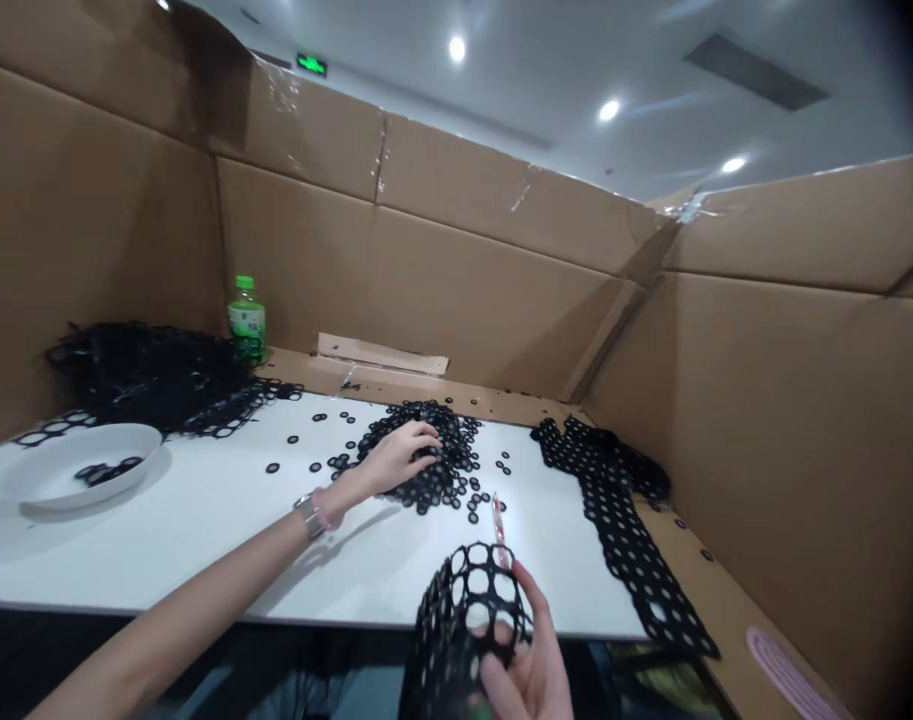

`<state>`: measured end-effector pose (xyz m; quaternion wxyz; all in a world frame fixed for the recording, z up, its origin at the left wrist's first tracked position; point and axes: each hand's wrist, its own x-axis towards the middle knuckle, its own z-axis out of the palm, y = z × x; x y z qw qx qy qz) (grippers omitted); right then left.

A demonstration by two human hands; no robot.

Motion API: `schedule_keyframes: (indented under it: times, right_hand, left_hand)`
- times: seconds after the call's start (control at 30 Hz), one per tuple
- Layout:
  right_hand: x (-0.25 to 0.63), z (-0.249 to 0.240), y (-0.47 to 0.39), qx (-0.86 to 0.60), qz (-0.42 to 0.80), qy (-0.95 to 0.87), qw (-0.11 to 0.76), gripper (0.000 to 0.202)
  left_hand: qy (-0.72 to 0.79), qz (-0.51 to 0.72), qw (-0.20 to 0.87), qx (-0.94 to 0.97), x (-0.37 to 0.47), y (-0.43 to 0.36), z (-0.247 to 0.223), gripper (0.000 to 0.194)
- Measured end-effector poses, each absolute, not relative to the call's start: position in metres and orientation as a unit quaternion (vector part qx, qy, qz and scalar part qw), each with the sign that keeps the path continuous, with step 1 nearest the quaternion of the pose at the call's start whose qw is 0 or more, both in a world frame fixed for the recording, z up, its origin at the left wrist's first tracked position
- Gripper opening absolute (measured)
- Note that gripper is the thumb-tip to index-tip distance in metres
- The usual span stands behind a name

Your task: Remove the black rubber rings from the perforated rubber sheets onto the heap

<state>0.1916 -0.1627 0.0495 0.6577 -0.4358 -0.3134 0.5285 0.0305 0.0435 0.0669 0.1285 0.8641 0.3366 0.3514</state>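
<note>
My left hand reaches over a heap of small black rings on the white board. Its fingers are apart, with the tips over the rings; nothing can be made out between them. Near the board's front edge, my right hand grips a black mesh sheet with round holes, which curves up and hangs below the edge. Just beyond that mesh lies a thin red and white stick-like item. Loose rings are scattered around the heap.
A white bowl with a few black pieces stands at left. Behind it are tangled black mesh and a green bottle. More mesh lies at right, near pink strips. Cardboard walls surround the board.
</note>
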Motion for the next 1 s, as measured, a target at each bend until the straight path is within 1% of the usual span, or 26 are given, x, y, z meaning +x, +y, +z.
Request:
schedule_keyframes:
  times: [0.1, 0.23, 0.3, 0.37, 0.43, 0.57, 0.67, 0.77, 0.87, 1.0]
  right_hand:
    - [0.181, 0.060, -0.163, -0.410, 0.521, -0.320, 0.677, 0.079]
    - [0.170, 0.069, -0.161, -0.396, 0.532, -0.338, 0.668, 0.071]
    - [0.163, 0.070, -0.160, -0.390, 0.533, -0.350, 0.665, 0.073]
    - [0.156, 0.071, -0.158, -0.394, 0.524, -0.357, 0.665, 0.074]
    - [0.151, 0.070, -0.156, -0.416, 0.511, -0.360, 0.661, 0.074]
    - [0.141, 0.071, -0.154, -0.452, 0.491, -0.371, 0.646, 0.070]
    - [0.133, 0.070, -0.152, -0.455, 0.468, -0.383, 0.654, 0.064]
    - [0.126, 0.064, -0.149, -0.467, 0.440, -0.385, 0.664, 0.056]
    - [0.123, 0.054, -0.145, -0.486, 0.413, -0.385, 0.667, 0.051]
    - [0.123, 0.043, -0.143, -0.496, 0.392, -0.385, 0.673, 0.046]
  left_hand:
    - [0.289, 0.435, 0.178, 0.834, 0.032, -0.014, 0.084, 0.018]
    - [0.180, 0.441, 0.218, 0.852, 0.020, -0.091, 0.099, 0.010]
    - [0.169, 0.433, 0.219, 0.858, 0.014, -0.108, 0.096, 0.015]
    - [0.181, 0.425, 0.234, 0.855, 0.010, -0.113, 0.089, 0.016]
    - [0.208, 0.431, 0.268, 0.836, 0.008, -0.111, 0.082, 0.013]
    - [0.269, 0.453, 0.354, 0.773, 0.008, -0.108, 0.076, 0.005]
    - [0.320, 0.441, 0.436, 0.716, 0.008, -0.108, 0.074, 0.005]
    - [0.335, 0.448, 0.509, 0.654, 0.009, -0.107, 0.069, 0.010]
    - [0.326, 0.464, 0.569, 0.596, 0.015, -0.104, 0.058, 0.020]
    - [0.308, 0.476, 0.620, 0.542, 0.025, -0.099, 0.046, 0.029]
